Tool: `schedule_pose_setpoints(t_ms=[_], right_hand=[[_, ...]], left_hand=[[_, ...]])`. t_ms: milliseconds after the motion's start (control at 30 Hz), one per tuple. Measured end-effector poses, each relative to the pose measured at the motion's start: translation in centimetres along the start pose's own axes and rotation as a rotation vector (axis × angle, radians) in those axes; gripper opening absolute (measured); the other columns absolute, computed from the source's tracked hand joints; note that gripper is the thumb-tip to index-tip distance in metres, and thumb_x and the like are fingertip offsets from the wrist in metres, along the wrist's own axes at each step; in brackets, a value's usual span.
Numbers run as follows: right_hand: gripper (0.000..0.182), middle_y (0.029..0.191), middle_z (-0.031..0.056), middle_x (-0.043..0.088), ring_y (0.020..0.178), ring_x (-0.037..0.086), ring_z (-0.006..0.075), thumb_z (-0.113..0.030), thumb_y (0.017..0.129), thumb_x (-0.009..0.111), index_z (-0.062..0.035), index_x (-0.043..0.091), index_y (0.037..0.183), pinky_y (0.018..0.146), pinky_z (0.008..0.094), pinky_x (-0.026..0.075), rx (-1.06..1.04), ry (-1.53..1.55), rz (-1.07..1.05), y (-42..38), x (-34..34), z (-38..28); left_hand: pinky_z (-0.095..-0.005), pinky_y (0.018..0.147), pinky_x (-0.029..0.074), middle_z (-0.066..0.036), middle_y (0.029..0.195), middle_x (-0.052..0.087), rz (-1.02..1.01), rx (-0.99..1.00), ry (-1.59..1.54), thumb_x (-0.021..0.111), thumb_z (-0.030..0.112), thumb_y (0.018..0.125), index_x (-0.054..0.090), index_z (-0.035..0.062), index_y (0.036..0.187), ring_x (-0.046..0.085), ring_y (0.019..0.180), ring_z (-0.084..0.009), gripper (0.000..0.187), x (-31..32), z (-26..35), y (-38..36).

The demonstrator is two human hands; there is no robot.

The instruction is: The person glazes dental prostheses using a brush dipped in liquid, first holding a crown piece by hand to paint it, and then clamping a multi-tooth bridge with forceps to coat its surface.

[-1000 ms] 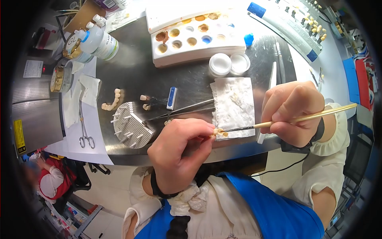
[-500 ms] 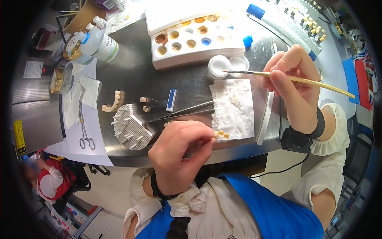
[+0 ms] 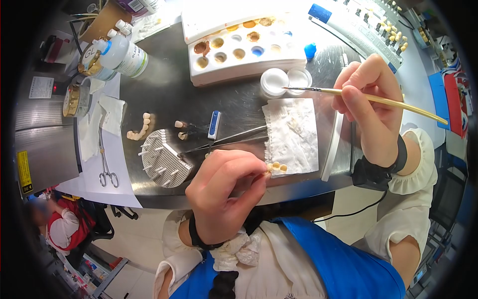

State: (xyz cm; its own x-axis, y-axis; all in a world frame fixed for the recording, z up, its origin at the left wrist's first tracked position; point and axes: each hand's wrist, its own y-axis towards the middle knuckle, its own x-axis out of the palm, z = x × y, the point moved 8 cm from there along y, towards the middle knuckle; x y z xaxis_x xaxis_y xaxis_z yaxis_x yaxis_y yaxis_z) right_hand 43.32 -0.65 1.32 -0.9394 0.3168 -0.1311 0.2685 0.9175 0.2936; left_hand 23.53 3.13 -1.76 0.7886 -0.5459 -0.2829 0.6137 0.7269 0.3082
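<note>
My left hand [image 3: 226, 187] pinches a small dental bridge [image 3: 277, 166] of tooth-coloured crowns between thumb and fingertips, just above the lower edge of a white tissue [image 3: 294, 134]. In my right hand [image 3: 371, 99] is a thin paintbrush [image 3: 393, 103] with a pale yellow handle, its tip pointing left. That fine tip hovers over two small open white jars [image 3: 275, 81] standing side by side. Behind them lies a white palette [image 3: 234, 72] whose wells hold brown, ochre and blue stains.
A firing tray with white pegs [image 3: 164, 162], a row of crowns [image 3: 142, 128] and tweezers [image 3: 234, 138] lie left of centre. Scissor-like forceps [image 3: 105, 167] rest on paper at left, below a liquid bottle [image 3: 124, 57]. A shade guide [image 3: 358, 37] stands at back right. Another person [image 3: 64, 224] sits lower left.
My right hand and the paintbrush have shifted slightly to the right. My left hand stays in place, and the bridge in it has tilted a little.
</note>
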Motion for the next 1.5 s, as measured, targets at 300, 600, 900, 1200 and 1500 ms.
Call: schedule_pose_setpoints(t_ms=[300,600,900,1200,1500], right_hand=[[0.007,0.083,0.0060,0.048,0.075,0.047,0.0085,0.002,0.081,0.052,-0.0022,0.047,0.083,0.058,0.0197,0.036,-0.050,-0.065,-0.111,0.0,0.1,-0.1],[0.010,0.083,0.0052,0.048,0.076,0.047,0.0085,0.004,0.079,0.051,-0.0029,0.047,0.084,0.057,0.0191,0.035,-0.083,-0.120,-0.111,0.0,0.2,-0.1],[0.015,0.070,0.0107,0.055,0.051,0.049,0.0099,-0.001,0.083,0.054,-0.0038,0.039,0.084,0.048,0.0199,0.040,-0.143,0.154,-0.398,-1.0,2.0,-1.1],[0.017,0.067,0.0169,0.061,0.052,0.060,0.0171,0.007,0.074,0.060,-0.0009,0.046,0.076,0.046,0.0241,0.047,-0.109,0.107,-0.514,-1.5,3.0,-1.2],[0.017,0.067,0.0161,0.062,0.054,0.061,0.0181,0.007,0.073,0.061,-0.0016,0.047,0.077,0.046,0.0248,0.048,-0.108,0.073,-0.502,-1.6,3.0,-1.1]], left_hand=[[-0.0211,0.059,0.047,-0.012,0.084,0.060,-0.007,0.050,0.015,0.065,-0.013,0.068,0.058,-0.0022,0.086,0.059,0.073,-0.0146,0.023,0.0,0.0,0.0],[-0.0239,0.057,0.050,-0.010,0.085,0.061,0.029,-0.023,-0.015,0.068,-0.011,0.067,0.061,0.0009,0.087,0.060,0.073,-0.0163,0.025,0.0,-0.3,-0.1],[-0.0260,0.061,0.049,-0.010,0.085,0.063,0.012,-0.019,-0.015,0.069,-0.010,0.066,0.062,0.0018,0.088,0.061,0.074,-0.0192,0.026,0.0,-0.5,-0.3],[-0.0256,0.061,0.049,-0.010,0.085,0.063,0.019,-0.047,-0.011,0.070,-0.010,0.066,0.063,0.0025,0.087,0.060,0.074,-0.0185,0.026,0.0,-0.4,-0.4],[-0.0260,0.062,0.049,-0.010,0.086,0.063,0.021,-0.037,-0.010,0.070,-0.010,0.065,0.063,0.0024,0.088,0.060,0.074,-0.0190,0.027,0.0,-0.5,-0.4]])
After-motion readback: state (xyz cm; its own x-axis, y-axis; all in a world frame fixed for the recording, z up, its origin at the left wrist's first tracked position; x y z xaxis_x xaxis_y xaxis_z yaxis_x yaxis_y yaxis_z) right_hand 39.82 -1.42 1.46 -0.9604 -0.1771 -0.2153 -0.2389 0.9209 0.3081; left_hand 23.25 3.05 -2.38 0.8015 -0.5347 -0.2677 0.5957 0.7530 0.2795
